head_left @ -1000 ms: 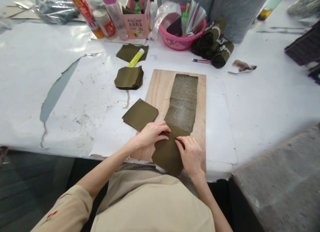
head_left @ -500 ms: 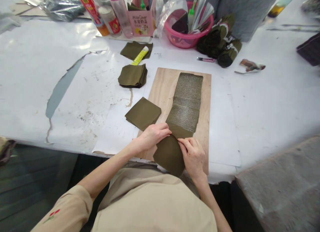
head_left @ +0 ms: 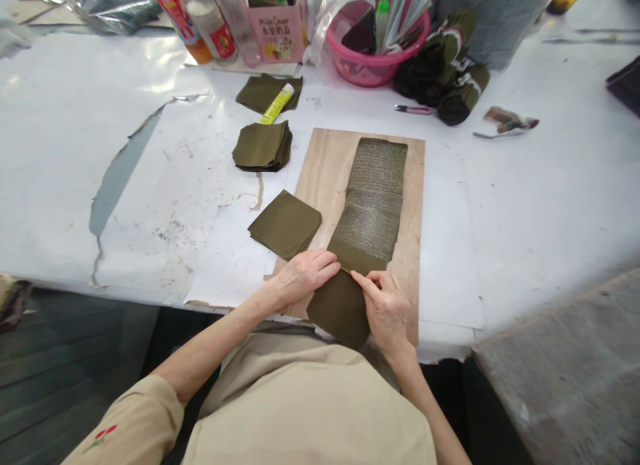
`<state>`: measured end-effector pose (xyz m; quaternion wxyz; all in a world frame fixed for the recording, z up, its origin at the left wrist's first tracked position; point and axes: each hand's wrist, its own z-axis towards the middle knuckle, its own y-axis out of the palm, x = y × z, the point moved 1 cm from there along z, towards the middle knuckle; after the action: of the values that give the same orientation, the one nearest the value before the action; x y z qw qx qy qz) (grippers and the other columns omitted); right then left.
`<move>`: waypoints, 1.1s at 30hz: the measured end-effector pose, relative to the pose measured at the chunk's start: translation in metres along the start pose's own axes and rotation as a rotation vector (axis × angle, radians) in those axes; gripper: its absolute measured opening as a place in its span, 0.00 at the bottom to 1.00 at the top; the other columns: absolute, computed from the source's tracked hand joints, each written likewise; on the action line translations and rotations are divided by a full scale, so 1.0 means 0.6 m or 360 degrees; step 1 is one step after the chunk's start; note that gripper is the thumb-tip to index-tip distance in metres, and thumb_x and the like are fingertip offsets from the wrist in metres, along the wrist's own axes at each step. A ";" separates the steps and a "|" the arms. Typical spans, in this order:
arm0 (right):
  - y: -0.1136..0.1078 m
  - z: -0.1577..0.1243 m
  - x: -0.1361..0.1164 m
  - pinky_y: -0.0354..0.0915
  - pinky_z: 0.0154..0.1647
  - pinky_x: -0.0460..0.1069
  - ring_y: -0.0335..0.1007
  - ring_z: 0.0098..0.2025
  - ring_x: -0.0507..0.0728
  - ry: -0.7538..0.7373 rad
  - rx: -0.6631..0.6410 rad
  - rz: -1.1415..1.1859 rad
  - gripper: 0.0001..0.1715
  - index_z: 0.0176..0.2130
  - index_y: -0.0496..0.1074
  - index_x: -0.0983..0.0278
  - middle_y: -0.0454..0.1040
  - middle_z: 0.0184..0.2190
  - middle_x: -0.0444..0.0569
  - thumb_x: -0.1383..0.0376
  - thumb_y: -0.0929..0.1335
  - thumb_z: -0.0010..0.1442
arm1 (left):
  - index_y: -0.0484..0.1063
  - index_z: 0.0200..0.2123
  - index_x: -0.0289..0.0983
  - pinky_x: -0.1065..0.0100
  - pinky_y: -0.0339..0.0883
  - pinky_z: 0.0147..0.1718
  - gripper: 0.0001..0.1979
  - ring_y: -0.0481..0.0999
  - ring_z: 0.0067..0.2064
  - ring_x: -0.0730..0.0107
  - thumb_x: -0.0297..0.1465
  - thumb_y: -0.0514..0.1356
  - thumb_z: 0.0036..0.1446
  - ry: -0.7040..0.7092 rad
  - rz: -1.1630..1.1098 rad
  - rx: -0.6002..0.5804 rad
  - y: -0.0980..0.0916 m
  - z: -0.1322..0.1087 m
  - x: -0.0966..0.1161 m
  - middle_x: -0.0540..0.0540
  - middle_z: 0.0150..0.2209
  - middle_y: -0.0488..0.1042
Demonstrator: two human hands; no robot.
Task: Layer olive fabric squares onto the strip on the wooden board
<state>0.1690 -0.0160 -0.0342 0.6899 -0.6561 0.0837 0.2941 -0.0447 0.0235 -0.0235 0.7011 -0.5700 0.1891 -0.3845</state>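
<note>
On olive cloth square (head_left: 340, 309): left hand (head_left: 304, 275) flat, fingers outstretched; right hand (head_left: 386, 306) fingers pinched on edge.

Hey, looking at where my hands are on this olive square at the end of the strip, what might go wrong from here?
1. The olive square seems to reach past the near edge of the wooden board; the unsupported corner may sag or crease.
2. The left hand and right hand work where it meets the strip; uneven pressure could set it crooked.
3. The stack of squares lies beside the left hand; a nudge might scatter it.
</note>
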 end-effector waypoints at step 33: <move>0.000 -0.002 0.002 0.63 0.41 0.49 0.62 0.41 0.56 -0.0101 -0.0091 -0.0138 0.23 0.56 0.71 0.51 0.69 0.39 0.48 0.69 0.61 0.67 | 0.70 0.43 0.33 0.66 0.73 0.40 0.11 0.74 0.40 0.68 0.24 0.48 0.68 0.0112 0.0180 -0.0081 -0.003 0.002 0.003 0.42 0.40 0.74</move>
<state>0.1702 -0.0166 -0.0351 0.6852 -0.6690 0.0248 0.2870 -0.0433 0.0229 -0.0209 0.6999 -0.5623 0.2552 -0.3590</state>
